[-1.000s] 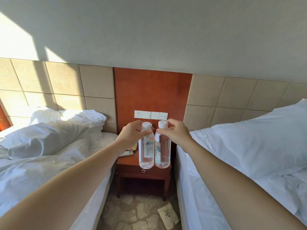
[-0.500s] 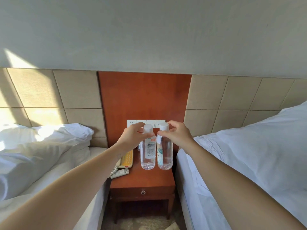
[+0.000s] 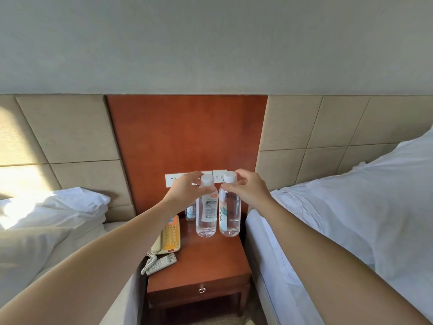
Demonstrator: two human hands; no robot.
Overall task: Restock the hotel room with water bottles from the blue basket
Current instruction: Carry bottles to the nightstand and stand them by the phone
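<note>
Bottles, two of them, are upright side by side over the rear of the bench (image 3: 206, 259): the left bottle (image 3: 206, 214) with a white printed label, the right bottle (image 3: 230, 214) with a blue-green one. They are just beside each other. I cannot tell whether their bases touch the wood or hang just above it. The left hand (image 3: 186, 192) pinches the left bottle at the shoulder under its cap, and the right hand (image 3: 250, 190) pinches the right bottle the same way.

Both look full, so each is probably fairly heavy for a neck pinch and apt to swing. The clear, thin plastic is smooth and would likely dent under a squeeze. The ribbed white caps and stiff necks offer the surest hold. The round bases are narrow and could tip if set down askew. The basket is not in view.

A smaller bottle (image 3: 190, 212) stands behind them near the wall. To the left lie a cream and orange telephone (image 3: 168, 235) with a coiled cord and a grey remote (image 3: 161, 263). The bench is glossy reddish wood with a drawer (image 3: 202, 289). A matching panel (image 3: 187, 132) with white switches (image 3: 172, 180) rises behind it, flanked by padded beige squares. Rumpled white bedding (image 3: 58, 207) lies on either side.
</note>
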